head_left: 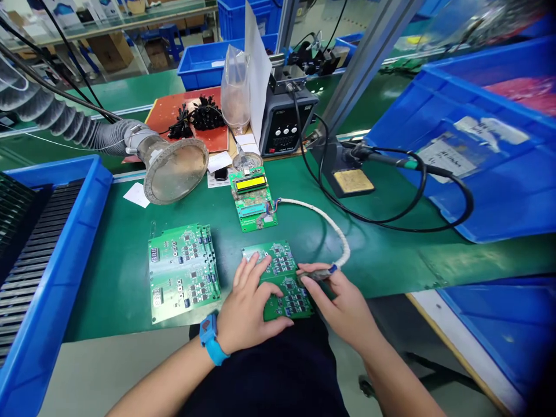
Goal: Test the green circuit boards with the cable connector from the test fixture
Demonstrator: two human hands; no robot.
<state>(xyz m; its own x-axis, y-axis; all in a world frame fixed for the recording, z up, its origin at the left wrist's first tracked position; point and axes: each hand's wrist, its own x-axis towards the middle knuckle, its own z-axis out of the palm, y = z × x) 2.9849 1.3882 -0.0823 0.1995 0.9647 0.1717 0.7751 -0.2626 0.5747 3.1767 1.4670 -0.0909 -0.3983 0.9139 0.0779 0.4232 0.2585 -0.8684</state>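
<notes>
A green circuit board [281, 258] lies in front of me near the table's front edge. My left hand [249, 307] rests over its left side with fingers spread, hiding part of it; a blue wrist strap [212, 341] is on that arm. My right hand [336, 295] grips a probe-like connector [316, 275] whose tip is at the board's right edge; I cannot tell whether it touches the contacts. A white sleeved cable [324, 215] runs from the connector to a green tester board [254, 200] with a lit yellow display. Stacked circuit boards [180, 278] lie to the left.
A fume extraction hood [176, 171] hangs at the left above a blue crate [98, 179]. Behind stand a soldering station [289, 124] and an iron holder [350, 179] with looping black cable. A large blue bin [478, 168] leans at the right.
</notes>
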